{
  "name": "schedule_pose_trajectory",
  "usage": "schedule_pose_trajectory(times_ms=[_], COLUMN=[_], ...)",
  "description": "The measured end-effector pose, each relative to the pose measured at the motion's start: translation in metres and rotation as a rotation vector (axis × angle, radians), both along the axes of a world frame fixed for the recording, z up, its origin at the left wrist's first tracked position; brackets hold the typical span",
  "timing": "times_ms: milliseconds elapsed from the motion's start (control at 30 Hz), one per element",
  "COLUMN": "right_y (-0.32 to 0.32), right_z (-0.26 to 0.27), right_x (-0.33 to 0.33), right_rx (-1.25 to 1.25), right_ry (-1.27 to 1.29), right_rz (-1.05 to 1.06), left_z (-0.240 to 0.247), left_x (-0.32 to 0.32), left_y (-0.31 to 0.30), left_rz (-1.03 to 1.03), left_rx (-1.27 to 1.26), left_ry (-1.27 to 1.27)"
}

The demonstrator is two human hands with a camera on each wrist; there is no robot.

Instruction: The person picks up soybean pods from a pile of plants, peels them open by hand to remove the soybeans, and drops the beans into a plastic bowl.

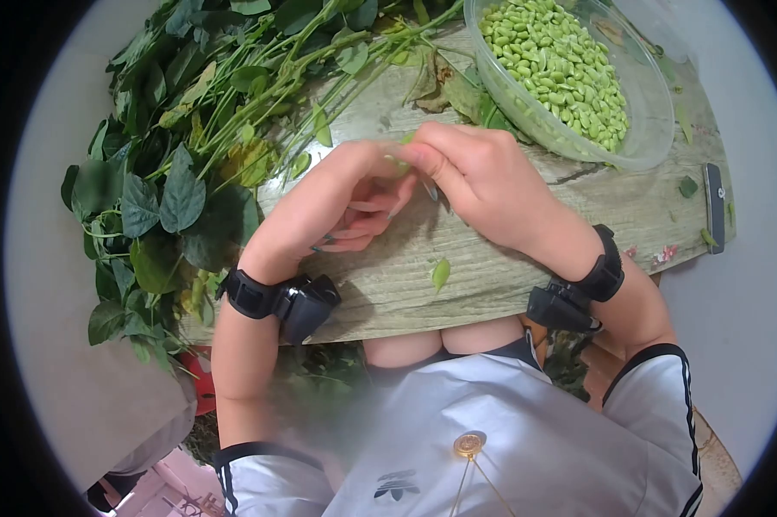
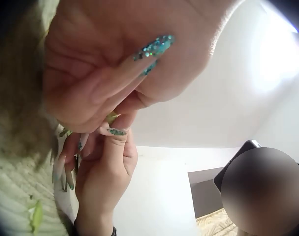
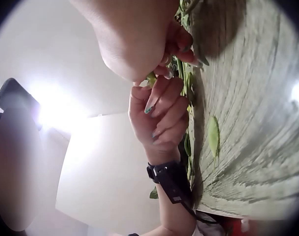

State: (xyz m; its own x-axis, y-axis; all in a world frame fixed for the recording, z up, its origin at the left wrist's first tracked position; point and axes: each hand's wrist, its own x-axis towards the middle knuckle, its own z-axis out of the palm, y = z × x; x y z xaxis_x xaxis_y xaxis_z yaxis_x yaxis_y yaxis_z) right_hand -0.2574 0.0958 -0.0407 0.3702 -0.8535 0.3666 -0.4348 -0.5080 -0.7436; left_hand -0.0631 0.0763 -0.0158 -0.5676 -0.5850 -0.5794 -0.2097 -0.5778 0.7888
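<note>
Both hands meet over the wooden table, pinching a small green pod [image 2: 112, 117] between their fingertips; it is mostly covered by the fingers. The left hand [image 1: 345, 198] holds it with thumb and index finger, its other long-nailed fingers loosely curled below. Thumb and bent fingers of the right hand [image 1: 483, 177] grip the pod from the other side. In the right wrist view, the pod [image 3: 151, 78] shows between the right hand [image 3: 134, 39] above and the left hand [image 3: 161, 115]. A flat green pod [image 1: 440, 274] lies on the table below the hands.
A clear plastic bowl [image 1: 655, 162] of shelled green beans [image 1: 561, 69] stands at the back right. Leafy stalks [image 1: 181, 189] cover the table's left and back left. Dry leaves [image 1: 444, 84] lie beside the bowl. A dark flat object [image 1: 714, 207] is at the right edge.
</note>
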Motion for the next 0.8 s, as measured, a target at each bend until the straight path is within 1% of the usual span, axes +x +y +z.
schedule_pose_trajectory(times_ms=[33, 100, 133, 167, 200, 233, 300, 400, 433, 500, 600, 667, 800], right_y=[-0.001, -0.001, -0.001, -0.001, -0.001, -0.001, 0.0, 0.0, 0.001, 0.0, -0.003, -0.002, -0.002], right_z=[-0.001, 0.0, 0.003, 0.004, 0.004, 0.003, 0.002, 0.004, 0.005, 0.004, 0.001, 0.004, 0.001], right_x=[0.0, -0.001, -0.002, -0.002, -0.003, -0.003, -0.003, -0.003, -0.004, -0.006, -0.008, -0.008, -0.005], right_rx=[-0.014, -0.026, -0.021, -0.015, -0.014, -0.029, -0.042, 0.009, 0.0, -0.008, -0.013, 0.043, 0.028], right_ry=[-0.017, -0.034, -0.052, -0.071, -0.071, -0.066, -0.066, -0.089, -0.048, -0.008, -0.019, -0.018, -0.048], right_rz=[-0.003, -0.005, -0.004, -0.003, -0.004, -0.005, -0.012, 0.014, 0.013, 0.011, -0.006, -0.016, -0.03], left_z=[0.002, 0.005, -0.002, -0.015, -0.017, -0.015, -0.005, -0.002, 0.0, 0.002, 0.0, 0.001, 0.003], left_x=[0.002, 0.006, 0.006, 0.006, 0.003, 0.002, 0.001, 0.002, 0.002, 0.0, -0.003, -0.005, -0.006], left_y=[-0.002, -0.006, -0.004, -0.001, 0.001, 0.002, 0.003, 0.003, 0.001, -0.001, 0.002, 0.002, 0.003], left_rz=[-0.001, -0.204, -0.203, -0.057, 0.088, 0.085, 0.017, 0.011, 0.011, -0.06, -0.011, -0.018, -0.034], left_rx=[-0.003, -0.317, -0.316, -0.16, -0.003, -0.002, -0.06, -0.058, -0.062, -0.023, -0.002, -0.008, -0.012], left_ry=[-0.002, -0.254, -0.253, -0.046, 0.159, 0.157, 0.081, 0.08, 0.079, 0.097, 0.147, 0.148, 0.134])
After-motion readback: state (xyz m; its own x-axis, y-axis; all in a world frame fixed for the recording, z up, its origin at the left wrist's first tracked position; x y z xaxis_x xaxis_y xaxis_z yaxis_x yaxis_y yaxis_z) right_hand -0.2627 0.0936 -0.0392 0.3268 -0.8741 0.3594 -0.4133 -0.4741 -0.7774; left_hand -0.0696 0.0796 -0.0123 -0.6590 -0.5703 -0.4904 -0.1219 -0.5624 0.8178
